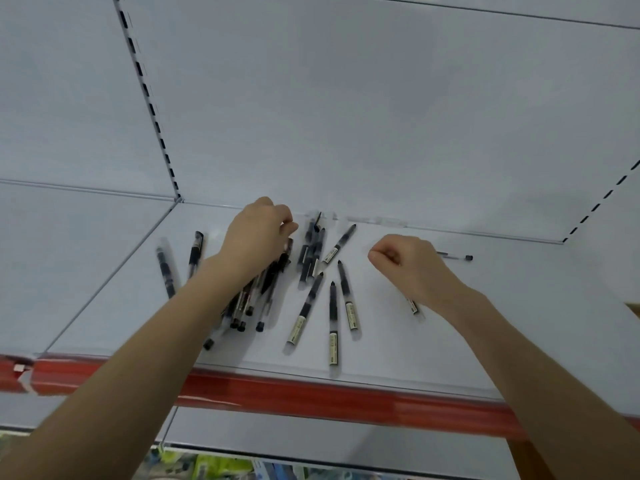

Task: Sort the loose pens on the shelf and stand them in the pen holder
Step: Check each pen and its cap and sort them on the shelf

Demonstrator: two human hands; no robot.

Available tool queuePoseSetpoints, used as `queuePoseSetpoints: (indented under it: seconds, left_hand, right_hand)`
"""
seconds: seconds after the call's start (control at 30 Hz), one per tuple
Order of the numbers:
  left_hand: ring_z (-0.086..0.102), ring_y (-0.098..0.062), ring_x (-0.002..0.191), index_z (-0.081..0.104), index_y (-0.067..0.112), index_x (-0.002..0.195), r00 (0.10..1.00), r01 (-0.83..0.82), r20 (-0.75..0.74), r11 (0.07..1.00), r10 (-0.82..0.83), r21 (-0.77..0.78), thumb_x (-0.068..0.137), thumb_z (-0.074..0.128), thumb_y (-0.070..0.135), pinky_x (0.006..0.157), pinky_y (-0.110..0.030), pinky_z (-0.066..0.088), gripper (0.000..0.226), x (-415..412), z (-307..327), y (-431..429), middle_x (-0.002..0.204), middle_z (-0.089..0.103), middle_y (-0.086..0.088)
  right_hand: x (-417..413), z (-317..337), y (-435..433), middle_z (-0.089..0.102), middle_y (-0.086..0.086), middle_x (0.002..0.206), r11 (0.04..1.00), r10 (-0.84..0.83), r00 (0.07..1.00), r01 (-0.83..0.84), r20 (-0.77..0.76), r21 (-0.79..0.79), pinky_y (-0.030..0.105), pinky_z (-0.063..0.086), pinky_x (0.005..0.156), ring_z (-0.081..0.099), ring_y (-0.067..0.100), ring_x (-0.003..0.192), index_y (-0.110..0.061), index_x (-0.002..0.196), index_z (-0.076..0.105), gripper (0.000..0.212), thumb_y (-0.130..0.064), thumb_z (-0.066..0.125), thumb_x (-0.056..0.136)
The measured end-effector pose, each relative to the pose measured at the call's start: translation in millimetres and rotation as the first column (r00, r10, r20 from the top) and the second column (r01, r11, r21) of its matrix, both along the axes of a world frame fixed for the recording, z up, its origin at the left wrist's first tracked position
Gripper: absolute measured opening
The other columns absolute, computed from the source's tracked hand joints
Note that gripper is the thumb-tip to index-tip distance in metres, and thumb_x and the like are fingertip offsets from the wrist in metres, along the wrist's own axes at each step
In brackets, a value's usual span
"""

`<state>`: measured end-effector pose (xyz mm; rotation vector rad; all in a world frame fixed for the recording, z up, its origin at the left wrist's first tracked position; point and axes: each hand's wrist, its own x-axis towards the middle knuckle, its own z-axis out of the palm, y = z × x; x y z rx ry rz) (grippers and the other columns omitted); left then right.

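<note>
Pens (305,308) mostly btwn hands: left (258,233), right (407,263).

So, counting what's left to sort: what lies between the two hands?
In the head view, a cluster of black pens lies on the shelf between the left hand and right hand.

You are facing a shop display unit. A white metal shelf (450,341) fills the middle of your view, with a plain white back panel (346,116) rising behind it toward 12 o'clock. A slotted upright (149,95), the kind that carries adjustable retail shelving, runs at 11 o'clock, and a second upright (602,199) at 3 o'clock. A red price strip (311,393) lines the shelf's front edge from 9 o'clock to 4 o'clock, with a torn white tag (19,368) at its 9 o'clock end. The loose pens (351,306) carry printed stock labels. At 6 o'clock, bright packaged goods (214,467) sit lower down, blurred.
</note>
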<state>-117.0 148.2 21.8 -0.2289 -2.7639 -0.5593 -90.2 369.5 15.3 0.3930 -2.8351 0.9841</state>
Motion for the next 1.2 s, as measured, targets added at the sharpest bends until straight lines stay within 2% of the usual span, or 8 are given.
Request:
queuePoseSetpoints:
  seconds: [0.23,0.5,0.6,0.67,0.83,0.93,1.0,1.2]
  left_hand:
    - [0.058,-0.024,0.084,0.063,0.011,0.089,0.973,0.207,0.120,0.975,-0.196,-0.087,0.091,0.050,0.030,0.077,-0.036,0.049,0.023,39.7,-4.5,22.2,0.092,0.064,-0.006]
    - [0.053,-0.014,0.079,0.062,0.018,0.089,0.949,0.195,0.283,0.964,-0.139,-0.180,0.085,0.052,0.049,0.070,-0.028,0.046,0.032,50.5,-7.2,22.9,0.092,0.063,0.003]
    - [0.057,-0.017,0.082,0.062,0.017,0.089,0.940,0.193,0.316,0.963,-0.126,-0.190,0.084,0.054,0.047,0.070,-0.029,0.046,0.032,52.9,-6.1,27.4,0.091,0.063,0.002]
    - [0.056,-0.018,0.081,0.061,0.015,0.089,0.939,0.178,0.325,0.966,-0.110,-0.186,0.083,0.055,0.045,0.066,-0.028,0.042,0.031,53.5,-5.6,30.5,0.090,0.063,0.001]
    - [0.054,-0.022,0.076,0.059,0.011,0.083,0.953,0.106,0.300,0.978,-0.048,-0.181,0.082,0.052,0.031,0.059,-0.027,0.037,0.021,53.7,-6.6,33.7,0.084,0.062,-0.004]
    - [0.057,-0.021,0.073,0.058,0.010,0.080,0.955,0.041,0.294,0.999,-0.043,0.012,0.083,0.052,0.029,0.061,-0.028,0.043,0.020,55.6,-6.8,27.6,0.078,0.063,-0.004]
    - [0.056,-0.018,0.066,0.059,0.010,0.081,0.956,0.015,0.282,0.976,-0.077,0.217,0.084,0.053,0.025,0.061,-0.029,0.045,0.017,56.4,-5.1,22.2,0.073,0.062,-0.002]
    - [0.064,-0.008,0.057,0.051,0.016,0.084,0.963,0.023,0.178,0.716,-0.204,0.698,0.094,0.045,0.019,0.057,-0.029,0.050,0.012,64.6,12.9,22.2,0.072,0.068,-0.001]
  right_hand:
    - [-55.2,4.5,-16.6,0.063,0.005,0.089,0.995,-0.035,0.999,0.037,-0.024,0.092,0.030,0.043,0.076,0.053,0.017,0.081,-0.004,0.092,0.064,0.020,-0.018,0.050,0.091]
    - [-87.4,3.6,-43.7,0.064,0.028,0.104,0.957,-0.052,0.997,0.034,0.054,0.288,0.045,0.049,0.080,0.060,0.040,0.095,0.011,0.100,0.062,0.036,-0.022,0.054,0.088]
    - [-93.1,8.3,-50.7,0.061,0.026,0.076,0.927,-0.044,0.993,-0.001,0.109,0.375,0.042,0.047,0.061,0.058,0.041,0.075,0.007,0.076,0.060,0.024,-0.016,0.057,0.083]
    - [-95.9,10.7,-55.4,0.037,0.009,0.053,0.906,-0.044,0.992,-0.012,0.122,0.424,0.032,0.028,0.047,0.040,0.029,0.055,-0.008,0.055,0.038,0.031,-0.008,0.055,0.081]
    - [-93.3,13.8,-57.9,0.023,0.002,0.053,0.896,-0.054,0.988,-0.016,0.146,0.444,0.026,0.016,0.044,0.022,0.017,0.046,-0.015,0.054,0.023,0.040,-0.001,0.051,0.078]
    - [-91.5,11.7,-50.4,0.033,0.005,0.053,0.955,-0.068,0.987,0.021,0.149,0.295,0.028,0.024,0.044,0.031,0.020,0.047,-0.009,0.054,0.034,0.031,-0.006,0.055,0.077]
    - [-86.9,15.1,-43.5,0.053,0.011,0.066,0.994,-0.064,0.991,0.053,0.114,0.093,0.030,0.040,0.056,0.051,0.025,0.064,0.001,0.073,0.058,0.015,-0.011,0.058,0.081]
    - [-43.2,49.1,-24.2,0.066,0.000,0.080,0.896,0.127,0.976,-0.035,0.179,-0.443,0.019,0.049,0.061,0.061,0.006,0.065,-0.008,0.097,0.056,0.010,-0.017,0.052,0.093]
